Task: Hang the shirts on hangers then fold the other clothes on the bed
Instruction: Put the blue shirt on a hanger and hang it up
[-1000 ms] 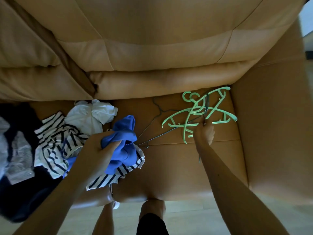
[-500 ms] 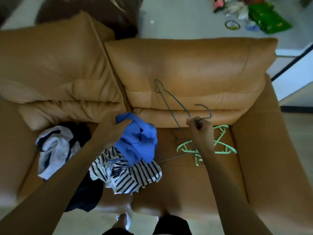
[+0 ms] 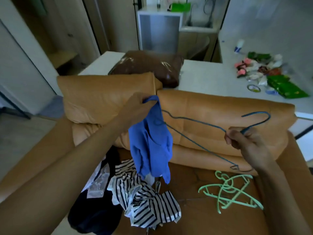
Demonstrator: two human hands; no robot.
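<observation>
Crumpled blue fabric shirt [image 3: 150,141] is gripped at its top by curled left hand [image 3: 137,109]; thin blue wire hanger [image 3: 203,133] is pinched at its neck by right hand [image 3: 245,141], above tan leather sofa [image 3: 211,107].

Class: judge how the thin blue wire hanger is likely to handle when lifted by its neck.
Probably light: the right hand alone holds the blue wire hanger up. Likely bendy, being thin wire. Its far end may snag the blue shirt beside it.

Hands hold a blue shirt [image 3: 150,143] and wire hanger [image 3: 203,133] above the sofa [image 3: 220,107].
</observation>
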